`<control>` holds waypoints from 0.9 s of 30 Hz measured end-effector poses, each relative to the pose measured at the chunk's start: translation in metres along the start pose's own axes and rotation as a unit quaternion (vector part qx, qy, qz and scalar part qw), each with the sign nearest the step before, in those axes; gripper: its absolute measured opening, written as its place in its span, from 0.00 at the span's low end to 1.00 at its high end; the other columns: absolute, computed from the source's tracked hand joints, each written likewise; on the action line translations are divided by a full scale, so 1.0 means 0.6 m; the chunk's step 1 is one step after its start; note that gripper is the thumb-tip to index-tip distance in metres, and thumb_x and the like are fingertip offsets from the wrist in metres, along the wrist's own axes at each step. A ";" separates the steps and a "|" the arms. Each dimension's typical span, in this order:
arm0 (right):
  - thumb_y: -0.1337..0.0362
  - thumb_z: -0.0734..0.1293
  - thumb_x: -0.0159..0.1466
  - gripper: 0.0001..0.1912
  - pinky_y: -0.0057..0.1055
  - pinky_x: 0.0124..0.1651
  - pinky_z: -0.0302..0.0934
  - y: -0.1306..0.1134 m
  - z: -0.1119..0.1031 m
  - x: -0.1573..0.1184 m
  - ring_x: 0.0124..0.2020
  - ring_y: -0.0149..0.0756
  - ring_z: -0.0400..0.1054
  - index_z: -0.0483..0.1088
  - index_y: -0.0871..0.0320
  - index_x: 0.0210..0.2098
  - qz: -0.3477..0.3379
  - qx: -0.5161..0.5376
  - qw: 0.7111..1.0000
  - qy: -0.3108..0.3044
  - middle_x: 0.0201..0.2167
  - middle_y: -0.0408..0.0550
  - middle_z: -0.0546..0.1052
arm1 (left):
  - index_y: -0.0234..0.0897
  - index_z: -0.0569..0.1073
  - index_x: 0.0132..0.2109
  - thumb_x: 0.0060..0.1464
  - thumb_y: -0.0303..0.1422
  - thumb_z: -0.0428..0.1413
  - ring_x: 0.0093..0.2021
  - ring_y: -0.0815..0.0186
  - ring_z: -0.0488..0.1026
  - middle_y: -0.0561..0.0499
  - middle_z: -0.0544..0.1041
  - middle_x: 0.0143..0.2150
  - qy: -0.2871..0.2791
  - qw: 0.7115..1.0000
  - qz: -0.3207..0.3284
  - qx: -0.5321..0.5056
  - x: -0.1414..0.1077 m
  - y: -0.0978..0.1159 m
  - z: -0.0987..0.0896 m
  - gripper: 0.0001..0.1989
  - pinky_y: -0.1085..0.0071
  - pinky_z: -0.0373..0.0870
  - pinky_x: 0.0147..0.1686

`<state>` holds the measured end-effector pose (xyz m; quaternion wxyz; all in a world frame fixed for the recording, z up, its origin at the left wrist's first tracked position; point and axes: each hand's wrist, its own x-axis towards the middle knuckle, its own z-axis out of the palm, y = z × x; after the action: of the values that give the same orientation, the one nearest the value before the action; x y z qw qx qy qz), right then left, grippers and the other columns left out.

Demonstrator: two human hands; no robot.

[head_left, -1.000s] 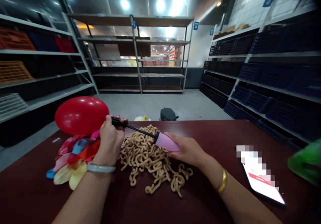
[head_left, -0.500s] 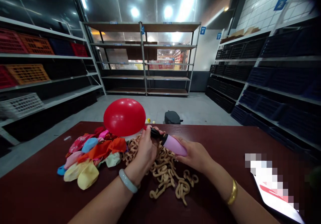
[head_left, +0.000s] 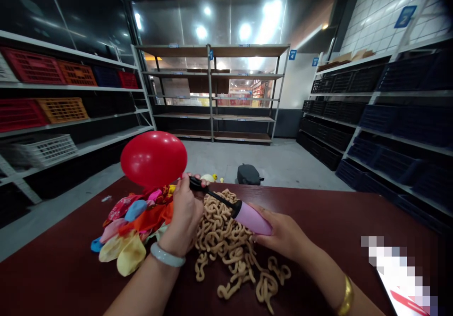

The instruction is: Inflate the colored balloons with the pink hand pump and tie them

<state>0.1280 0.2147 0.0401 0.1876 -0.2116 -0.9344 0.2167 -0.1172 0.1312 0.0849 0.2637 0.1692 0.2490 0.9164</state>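
A red inflated balloon (head_left: 154,159) sits at the black nozzle end of a hand pump. My left hand (head_left: 187,212), with a pale bracelet at the wrist, is closed round that black end and the balloon's neck. My right hand (head_left: 285,233), with a gold bangle, grips the pump's pink-purple body (head_left: 254,220). A thin black rod shows between the two parts of the pump. Under it lies a heap of tan curled pieces (head_left: 226,236). Flat balloons of several colours (head_left: 141,221) are piled left of my left hand.
The dark red table (head_left: 318,212) carries a phone-like bright screen (head_left: 406,283) at the right, partly pixelated. Beyond its far edge, a dark grey object (head_left: 248,174) stands on the floor. Shelves with crates (head_left: 63,110) line both sides.
My left hand has moved left with the balloon and nozzle, away from my right hand. The rod between the pump's parts now shows at length. The balloon looks bigger, and the view has shifted.
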 end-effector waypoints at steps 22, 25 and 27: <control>0.56 0.68 0.58 0.36 0.40 0.48 0.64 -0.005 0.018 0.000 0.50 0.48 0.72 0.57 0.48 0.64 0.006 -0.035 0.999 0.019 0.54 0.49 0.74 | 0.39 0.68 0.35 0.51 0.41 0.62 0.25 0.68 0.70 0.53 0.71 0.27 -0.024 0.997 -0.075 0.014 -0.103 -0.095 0.018 0.13 0.70 0.69 0.30; 0.56 0.69 0.57 0.38 0.40 0.50 0.64 -0.012 0.020 0.003 0.52 0.48 0.71 0.54 0.48 0.65 -0.002 -0.023 1.000 0.021 0.56 0.49 0.73 | 0.38 0.66 0.34 0.52 0.41 0.61 0.24 0.69 0.69 0.54 0.70 0.26 -0.029 0.997 -0.059 0.036 -0.085 -0.077 0.018 0.13 0.70 0.68 0.28; 0.57 0.69 0.57 0.39 0.40 0.51 0.64 -0.013 0.017 0.005 0.53 0.47 0.70 0.54 0.48 0.65 -0.007 -0.016 1.000 0.022 0.58 0.48 0.71 | 0.38 0.65 0.34 0.52 0.40 0.61 0.24 0.68 0.69 0.54 0.71 0.27 -0.028 0.998 -0.043 0.043 -0.059 -0.053 0.015 0.13 0.70 0.68 0.28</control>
<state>0.1187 0.2067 0.0362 0.2065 -0.2128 -0.9348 0.1953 -0.0719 0.1375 0.0685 0.3018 0.1949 0.2881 0.8877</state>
